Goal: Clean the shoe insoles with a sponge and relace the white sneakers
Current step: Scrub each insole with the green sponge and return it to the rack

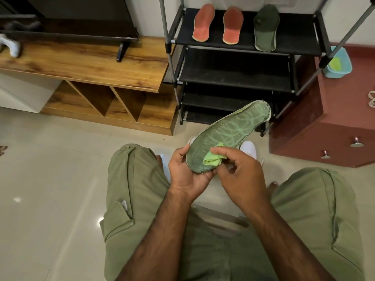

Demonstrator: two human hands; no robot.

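A green insole (229, 132) with a pale swirl pattern is held over my knees, its toe pointing up and right. My left hand (186, 173) grips its heel end from below. My right hand (237, 171) pinches a folded light-green sponge cloth (213, 158) against the insole's heel area. Two white sneakers lie on the floor behind the insole, one (248, 149) to its right and one (191, 139) mostly hidden on its left.
A black shoe rack (237, 78) stands ahead; its top shelf carries two red insoles (202, 23) (232, 25) and a dark green insole (265, 29). A blue tub (337, 62) and white laces (372, 99) sit on a maroon drawer unit (324, 122). A wooden TV stand (91, 65) is left.
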